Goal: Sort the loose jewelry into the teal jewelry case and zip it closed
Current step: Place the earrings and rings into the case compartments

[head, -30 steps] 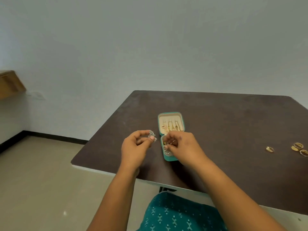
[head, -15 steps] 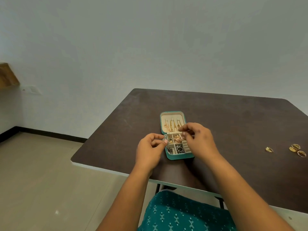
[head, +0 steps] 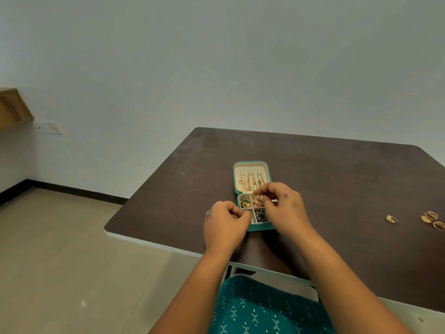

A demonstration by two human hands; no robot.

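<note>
I see the left hand [head: 225, 226] pinching a small piece over the open case [head: 251, 165]; right hand [head: 284, 208] pinching another above it.

The small teal zip-up jewelry case [head: 251, 164] lies open on the dark brown table [head: 337, 179]; four loose gold rings [head: 428, 216] lie well to its right.

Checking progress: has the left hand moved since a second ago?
Yes. The left hand moved right, to the teal jewelry case's near-left compartment.

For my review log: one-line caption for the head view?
Both hands work over the open teal jewelry case; gold rings wait on the table.
</note>
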